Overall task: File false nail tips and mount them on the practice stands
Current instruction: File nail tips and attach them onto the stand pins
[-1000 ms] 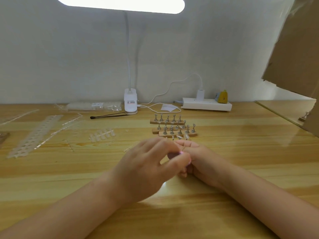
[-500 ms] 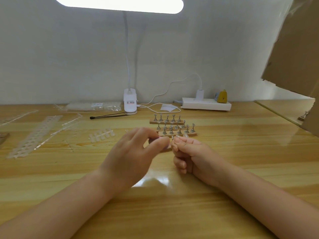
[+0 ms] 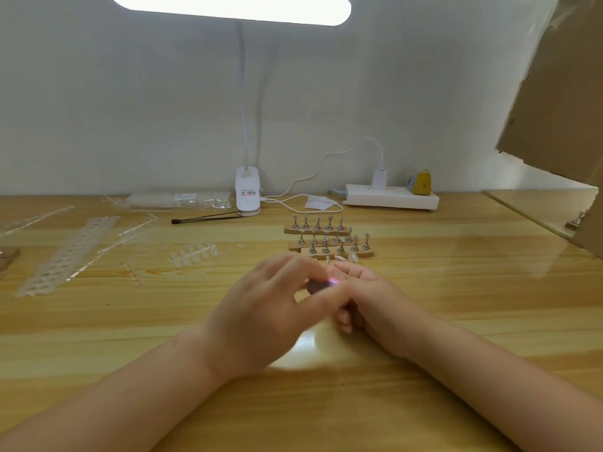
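Near centre of the table (image 3: 424, 370), left hand (image 3: 261, 318) pinches a small pink-purple nail file (image 3: 318, 285) against a tip hidden in right hand (image 3: 368, 301), fingers curled. Practice stands (image 3: 329, 239) just beyond. Advisable: short light strokes, firm pinch.

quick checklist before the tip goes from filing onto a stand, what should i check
1. File in grip: left hand pinches a small pink-purple file - ok.
2. Nail tip held: right hand has curled fingers at the file, but the tip itself is hidden - cannot tell.
3. Filing finished: the tip's edge is not visible - cannot tell.
4. Free stands: the wooden practice stands behind the hands show bare metal holders - ok.
5. Stands within reach: just beyond the fingertips - ok.
6. Spare tips: clear tips lie to the left on the table - ok.
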`<action>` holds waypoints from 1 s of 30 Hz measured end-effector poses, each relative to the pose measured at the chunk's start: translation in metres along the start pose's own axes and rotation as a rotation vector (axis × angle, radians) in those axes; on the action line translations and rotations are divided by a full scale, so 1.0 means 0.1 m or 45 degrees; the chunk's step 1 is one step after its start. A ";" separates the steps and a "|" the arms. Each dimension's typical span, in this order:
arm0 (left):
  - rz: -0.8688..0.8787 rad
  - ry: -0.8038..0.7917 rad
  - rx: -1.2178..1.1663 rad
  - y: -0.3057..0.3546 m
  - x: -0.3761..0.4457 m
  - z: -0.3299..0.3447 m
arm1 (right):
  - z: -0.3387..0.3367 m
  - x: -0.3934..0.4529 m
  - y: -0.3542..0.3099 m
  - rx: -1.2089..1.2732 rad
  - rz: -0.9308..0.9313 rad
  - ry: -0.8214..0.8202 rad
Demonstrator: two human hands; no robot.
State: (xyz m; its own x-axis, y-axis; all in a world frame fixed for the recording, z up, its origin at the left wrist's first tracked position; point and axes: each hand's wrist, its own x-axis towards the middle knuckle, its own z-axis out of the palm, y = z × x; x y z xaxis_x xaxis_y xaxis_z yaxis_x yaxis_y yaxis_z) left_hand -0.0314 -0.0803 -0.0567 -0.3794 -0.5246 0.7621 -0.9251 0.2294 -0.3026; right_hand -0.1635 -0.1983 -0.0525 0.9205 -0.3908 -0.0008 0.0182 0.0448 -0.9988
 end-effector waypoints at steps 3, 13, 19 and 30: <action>-0.133 -0.011 0.046 -0.13 -0.03 -0.05 | -0.02 0.00 -0.02 0.121 0.001 -0.002; -0.175 -0.016 -0.108 -0.12 -0.02 -0.07 | -0.05 -0.02 -0.04 0.100 0.000 -0.113; -0.018 0.028 -0.136 0.03 0.01 -0.01 | -0.05 -0.02 -0.05 0.063 -0.009 -0.218; -0.057 -0.040 -0.038 0.02 0.02 -0.05 | -0.03 -0.02 -0.03 0.039 0.003 -0.115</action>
State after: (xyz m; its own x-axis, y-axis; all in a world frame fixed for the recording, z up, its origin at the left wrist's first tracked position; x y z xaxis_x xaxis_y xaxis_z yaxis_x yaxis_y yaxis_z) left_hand -0.0341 -0.0765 -0.0532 -0.3386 -0.5605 0.7558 -0.9404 0.2294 -0.2512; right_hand -0.1662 -0.2010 -0.0495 0.9518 -0.3066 0.0028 0.0269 0.0744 -0.9969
